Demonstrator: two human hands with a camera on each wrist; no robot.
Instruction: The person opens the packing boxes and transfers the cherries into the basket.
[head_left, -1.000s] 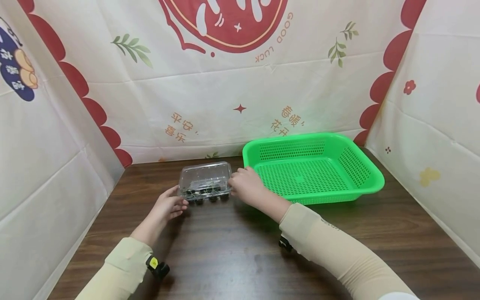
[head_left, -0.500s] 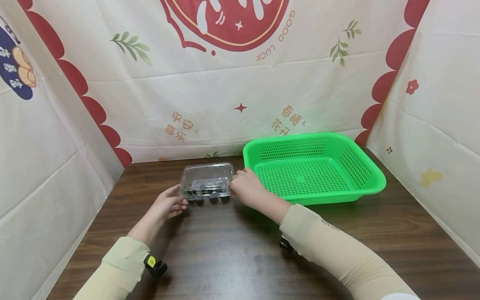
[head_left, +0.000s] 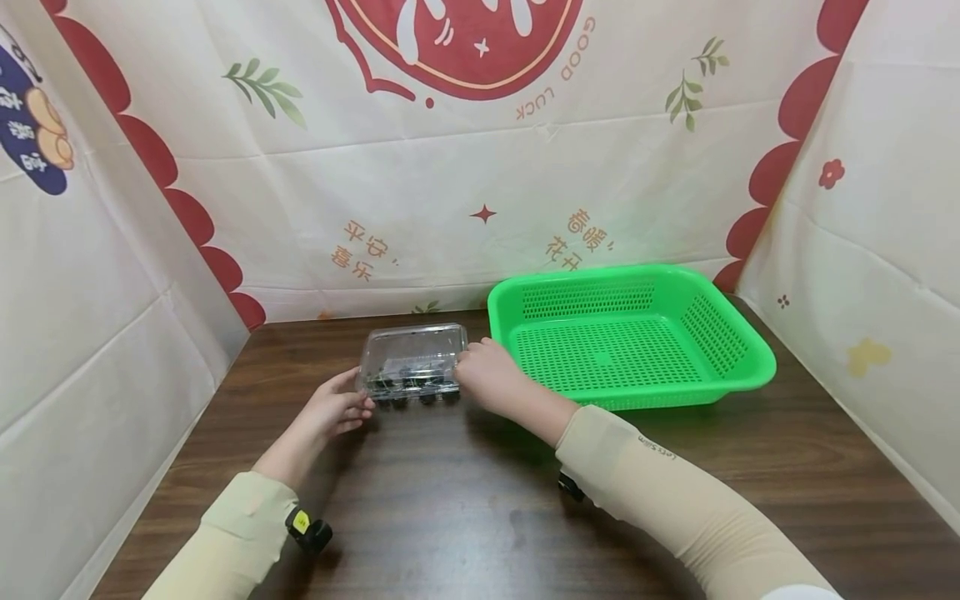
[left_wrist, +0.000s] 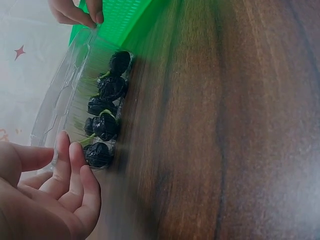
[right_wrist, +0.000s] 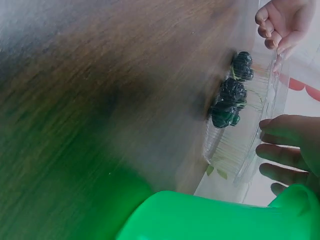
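Note:
A clear plastic clamshell box with dark berries in its bottom stands on the brown table, lid down. My left hand holds its left end, thumb over the lid and fingertips against the side by the berries. At the other end my right hand grips the box, fingers curled on the lid's edge. The right wrist view shows the box, its berries and the left hand beyond.
A green perforated basket sits just right of the box, close behind my right hand, with nothing in it. Printed cloth walls close in the table at the back and both sides. Bare wood lies in front of the box.
Almost nothing: both hands stay on the ends of the box, which has shifted a touch to the right since the earliest frame.

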